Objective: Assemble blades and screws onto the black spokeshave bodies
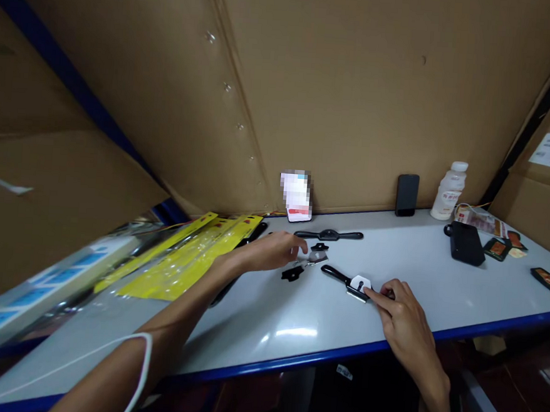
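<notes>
My right hand (402, 315) rests on a black two-handled hand tool (345, 280) with a white blade piece (360, 283), fingers closed on its near handle. My left hand (274, 251) reaches across the white table (267, 318) with fingers loosely curled, its fingertips by small black and metal parts (317, 254). A small black part (291, 274) lies just below that hand. A second black two-handled tool (329, 235) lies farther back.
Yellow packaging sheets (191, 256) lie at the left. A black phone (406, 194) and a white bottle (449, 190) lean at the cardboard back wall. A black pouch (464, 243) and small orange-black packs (498, 248) sit right. The blue table edge (321, 357) runs in front.
</notes>
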Tool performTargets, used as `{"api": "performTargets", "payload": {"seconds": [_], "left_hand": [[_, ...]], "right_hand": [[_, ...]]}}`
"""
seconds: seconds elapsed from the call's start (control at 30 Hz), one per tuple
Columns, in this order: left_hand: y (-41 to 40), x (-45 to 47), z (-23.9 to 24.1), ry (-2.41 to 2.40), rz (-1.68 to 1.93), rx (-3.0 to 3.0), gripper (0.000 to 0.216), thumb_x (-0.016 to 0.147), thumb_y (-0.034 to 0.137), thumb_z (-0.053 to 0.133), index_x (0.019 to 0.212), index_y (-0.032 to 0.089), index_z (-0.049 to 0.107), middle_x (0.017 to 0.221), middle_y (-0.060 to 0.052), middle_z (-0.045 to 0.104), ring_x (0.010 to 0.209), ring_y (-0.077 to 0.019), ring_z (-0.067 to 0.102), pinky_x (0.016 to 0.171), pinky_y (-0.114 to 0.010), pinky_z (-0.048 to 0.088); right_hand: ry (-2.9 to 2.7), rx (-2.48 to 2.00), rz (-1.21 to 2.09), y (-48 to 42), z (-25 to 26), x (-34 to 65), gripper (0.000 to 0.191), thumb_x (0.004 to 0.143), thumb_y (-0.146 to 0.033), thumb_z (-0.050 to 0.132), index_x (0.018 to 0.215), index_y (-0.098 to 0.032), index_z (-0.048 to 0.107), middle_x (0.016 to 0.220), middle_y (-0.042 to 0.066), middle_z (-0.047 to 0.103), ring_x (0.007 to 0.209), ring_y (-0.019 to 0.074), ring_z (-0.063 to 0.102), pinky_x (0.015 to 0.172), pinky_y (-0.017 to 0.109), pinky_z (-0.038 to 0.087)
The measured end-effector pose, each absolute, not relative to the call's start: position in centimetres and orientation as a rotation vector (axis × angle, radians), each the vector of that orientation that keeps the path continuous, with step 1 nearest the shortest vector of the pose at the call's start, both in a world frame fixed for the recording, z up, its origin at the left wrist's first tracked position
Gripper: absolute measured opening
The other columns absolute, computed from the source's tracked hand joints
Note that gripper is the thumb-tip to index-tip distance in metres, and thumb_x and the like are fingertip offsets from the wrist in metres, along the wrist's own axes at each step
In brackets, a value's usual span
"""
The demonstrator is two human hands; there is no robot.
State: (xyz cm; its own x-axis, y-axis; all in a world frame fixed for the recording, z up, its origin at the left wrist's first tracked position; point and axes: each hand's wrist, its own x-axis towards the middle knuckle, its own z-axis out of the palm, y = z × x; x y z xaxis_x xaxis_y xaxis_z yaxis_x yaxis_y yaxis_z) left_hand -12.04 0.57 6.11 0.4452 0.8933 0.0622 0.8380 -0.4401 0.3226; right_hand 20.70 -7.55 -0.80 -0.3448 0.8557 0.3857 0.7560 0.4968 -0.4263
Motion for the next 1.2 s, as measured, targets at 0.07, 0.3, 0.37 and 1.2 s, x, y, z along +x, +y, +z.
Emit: {"api": "performTargets", "payload": {"seconds": [0.07, 0.3, 0.37, 1.2], "left_hand": [[0.1, -12.2, 5.8, 1.509, 0.352, 2.469, 0.02, 0.081, 0.02, 0.056, 0.091, 0.02, 0.074, 0.078, -0.004, 0.071, 0.069, -0.0165, 0.06, 0.066, -0.025, 0.041], [-1.6, -10.1, 5.2, 1.563, 0.272, 2.538, 0.023, 0.088, 0.025, 0.057, 0.106, 0.021, 0.071, 0.095, -0.006, 0.069, 0.081, -0.0196, 0.063, 0.075, -0.029, 0.045], [-1.8, -9.4, 4.6, 1.595, 0.227, 2.551, 0.026, 0.087, 0.023, 0.057, 0.11, 0.022, 0.07, 0.098, -0.007, 0.068, 0.082, -0.0204, 0.063, 0.074, -0.029, 0.044], [-1.4, -12.9, 5.3, 1.668, 0.133, 2.471, 0.032, 0.081, 0.035, 0.063, 0.11, 0.024, 0.068, 0.103, -0.007, 0.06, 0.094, -0.0244, 0.06, 0.084, -0.033, 0.045]], "right_hand": [[-2.176, -1.315, 0.229, -7.6, -0.9, 20.7, 0.043, 0.097, -0.011, 0.047, 0.125, -0.035, 0.069, 0.099, 0.006, 0.059, 0.092, 0.0213, 0.058, 0.076, 0.035, 0.055], [-2.184, -1.32, 0.193, -7.6, -1.1, 20.7, 0.047, 0.095, -0.007, 0.048, 0.128, -0.035, 0.068, 0.099, 0.006, 0.059, 0.093, 0.0208, 0.057, 0.076, 0.035, 0.055], [-2.187, -1.324, 0.187, -7.6, -0.9, 20.7, 0.047, 0.095, -0.007, 0.049, 0.127, -0.035, 0.068, 0.099, 0.005, 0.059, 0.093, 0.0208, 0.057, 0.077, 0.035, 0.055], [-2.175, -1.333, 0.208, -7.6, -0.7, 20.5, 0.044, 0.095, -0.009, 0.051, 0.125, -0.035, 0.069, 0.099, 0.005, 0.058, 0.092, 0.0209, 0.056, 0.075, 0.034, 0.052]]}}
